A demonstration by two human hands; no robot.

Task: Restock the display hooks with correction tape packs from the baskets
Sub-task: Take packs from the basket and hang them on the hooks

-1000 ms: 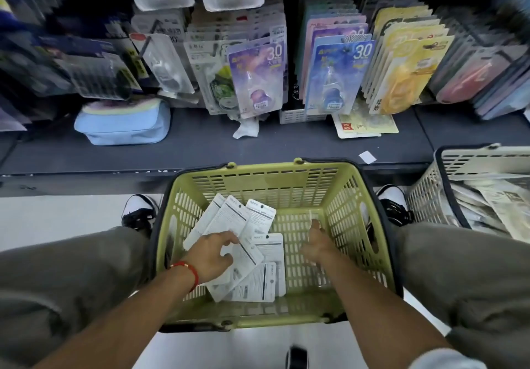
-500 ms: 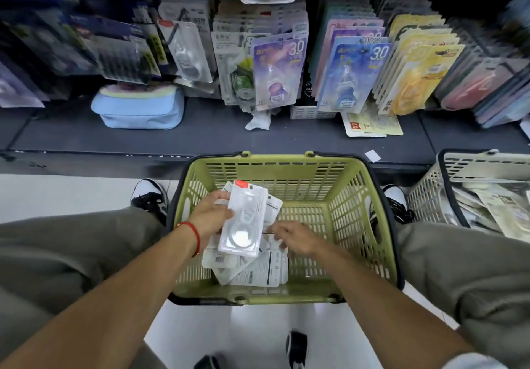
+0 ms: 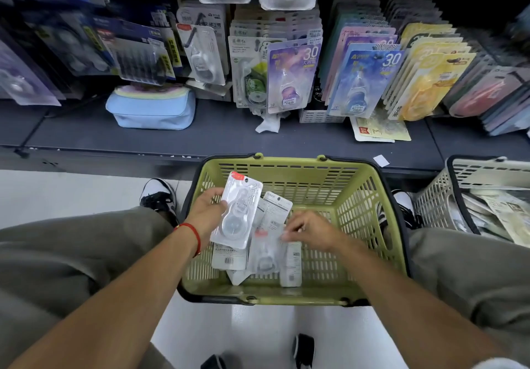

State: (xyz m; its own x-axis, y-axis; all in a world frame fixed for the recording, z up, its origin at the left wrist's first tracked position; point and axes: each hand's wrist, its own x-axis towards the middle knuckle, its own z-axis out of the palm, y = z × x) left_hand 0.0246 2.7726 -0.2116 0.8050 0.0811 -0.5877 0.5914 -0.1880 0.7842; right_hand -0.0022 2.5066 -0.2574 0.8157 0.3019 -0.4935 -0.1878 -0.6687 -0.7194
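Clamped in the left hand [image 3: 207, 214], a clear white-backed correction tape pack [image 3: 236, 214] sits above the green slotted plastic basket [image 3: 370, 216]. Right hand [image 3: 311, 229] pinches a blurred pack [image 3: 265, 249] among loose packs at the basket's left; its right half is bare. White mesh basket [image 3: 433, 205] holding packs stands beside.

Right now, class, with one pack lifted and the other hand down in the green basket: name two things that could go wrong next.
1. The left hand pinches the lifted pack by one edge only; it might slip back into the green basket.
2. The right hand tugs a clear pack from an overlapping pile, so neighbours could snag and lift with it.
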